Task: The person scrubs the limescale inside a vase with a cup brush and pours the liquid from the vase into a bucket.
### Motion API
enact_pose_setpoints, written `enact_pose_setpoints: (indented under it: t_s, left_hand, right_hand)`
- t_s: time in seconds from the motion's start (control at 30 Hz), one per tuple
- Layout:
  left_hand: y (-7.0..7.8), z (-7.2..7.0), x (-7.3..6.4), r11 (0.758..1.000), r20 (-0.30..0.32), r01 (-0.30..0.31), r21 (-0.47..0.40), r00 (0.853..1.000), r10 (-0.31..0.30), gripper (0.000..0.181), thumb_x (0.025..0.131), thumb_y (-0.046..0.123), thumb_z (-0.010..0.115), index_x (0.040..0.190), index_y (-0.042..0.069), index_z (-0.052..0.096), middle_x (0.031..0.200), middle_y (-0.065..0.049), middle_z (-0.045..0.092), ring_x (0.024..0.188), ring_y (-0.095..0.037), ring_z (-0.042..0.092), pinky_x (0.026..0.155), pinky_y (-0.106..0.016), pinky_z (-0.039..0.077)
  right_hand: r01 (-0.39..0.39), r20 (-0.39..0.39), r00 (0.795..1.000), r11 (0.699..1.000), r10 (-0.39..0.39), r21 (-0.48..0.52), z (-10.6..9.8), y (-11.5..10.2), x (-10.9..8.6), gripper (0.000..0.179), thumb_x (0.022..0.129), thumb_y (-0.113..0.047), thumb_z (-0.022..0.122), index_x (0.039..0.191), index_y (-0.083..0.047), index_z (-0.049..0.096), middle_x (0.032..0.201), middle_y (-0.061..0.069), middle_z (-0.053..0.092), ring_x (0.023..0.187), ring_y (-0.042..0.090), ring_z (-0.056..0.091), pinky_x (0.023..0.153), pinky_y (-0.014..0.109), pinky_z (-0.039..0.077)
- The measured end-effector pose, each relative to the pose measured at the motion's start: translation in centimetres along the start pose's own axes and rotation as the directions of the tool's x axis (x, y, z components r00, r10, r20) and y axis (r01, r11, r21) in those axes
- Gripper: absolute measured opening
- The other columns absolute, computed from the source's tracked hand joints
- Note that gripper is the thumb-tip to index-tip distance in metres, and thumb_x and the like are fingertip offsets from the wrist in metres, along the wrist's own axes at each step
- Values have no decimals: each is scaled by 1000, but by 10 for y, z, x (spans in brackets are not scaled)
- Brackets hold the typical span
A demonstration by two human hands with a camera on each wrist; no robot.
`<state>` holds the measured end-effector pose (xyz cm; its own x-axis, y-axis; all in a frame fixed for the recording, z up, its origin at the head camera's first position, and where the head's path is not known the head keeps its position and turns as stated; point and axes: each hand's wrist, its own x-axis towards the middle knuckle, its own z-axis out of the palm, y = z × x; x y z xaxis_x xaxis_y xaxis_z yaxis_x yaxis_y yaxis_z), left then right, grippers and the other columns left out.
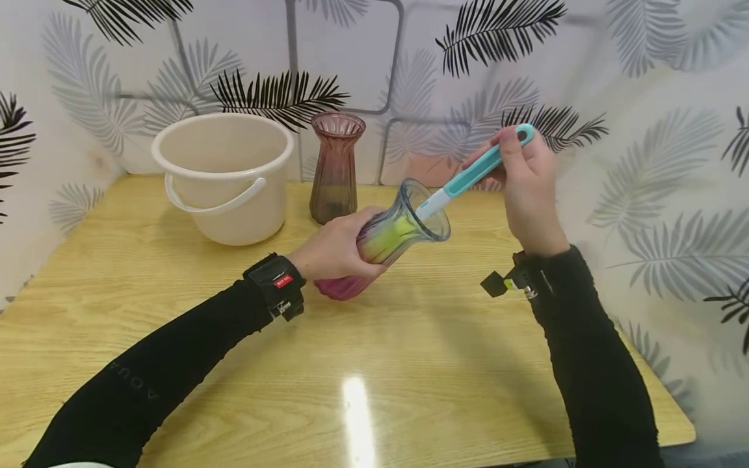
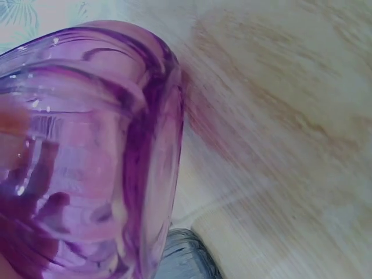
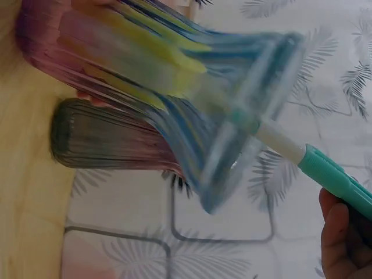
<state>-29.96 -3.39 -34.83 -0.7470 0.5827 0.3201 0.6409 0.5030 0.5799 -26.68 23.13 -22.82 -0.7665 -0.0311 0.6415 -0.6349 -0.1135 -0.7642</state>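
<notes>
My left hand grips a ribbed glass vase around its body, tilted with its flared bluish mouth toward the right. The vase's purple-pink base fills much of the left wrist view. In my right hand is the turquoise handle of a bottle brush, pinched near its looped end. Its white neck passes through the vase mouth, and a yellow-green brush head shows through the glass. The right wrist view shows the brush handle slanting into the mouth, fingers curled at it.
Behind the left hand stands a second ribbed vase, pink above and grey-brown below. A cream bucket with its handle down is to the left. The wooden table meets a leaf-patterned wall at the back and right.
</notes>
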Motion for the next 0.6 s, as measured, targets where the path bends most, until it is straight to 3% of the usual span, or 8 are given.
enact_pose_setpoints:
  t_s: [0.17, 0.3, 0.47, 0.6]
  left_hand:
    - [1, 1, 5, 1000, 3, 2, 25, 1000, -2, 88, 73, 50, 82, 147, 30, 41, 111, 7, 61, 96, -14, 59, 80, -35, 50]
    - [-4, 1, 0, 999, 11, 29, -21, 1000, -29, 91, 72, 48, 84, 149, 28, 40, 113, -1, 65, 97, -16, 60, 80, -35, 50]
    - [-7, 1, -3, 998, -8, 39, -50, 999, -40, 89, 73, 46, 83, 148, 27, 40, 111, 3, 63, 95, -15, 60, 79, -34, 51]
    - [-5, -2, -2, 998, -10, 31, -46, 999, -32, 89, 72, 45, 83, 148, 28, 41, 112, 7, 61, 99, -14, 60, 84, -35, 50]
  right_hand:
    - [-44, 176, 982, 989, 69, -141, 12, 25, -18, 24, 109, -20, 45, 99, 0, 55, 87, 3, 74, 79, 15, 71, 74, 27, 57]
    - [-48, 231, 969, 983, 89, -175, 20, 37, -26, 28, 109, -22, 42, 97, 0, 54, 89, 4, 74, 80, 15, 69, 76, 26, 56]
    - [-34, 159, 986, 996, 47, -83, 21, 26, -14, 22, 109, -19, 44, 98, -3, 55, 85, 9, 73, 79, 17, 71, 77, 28, 58]
    - [-21, -3, 1000, 998, 21, 61, 13, 3, 2, 18, 107, -17, 48, 97, -4, 55, 80, 13, 71, 74, 22, 71, 76, 31, 59]
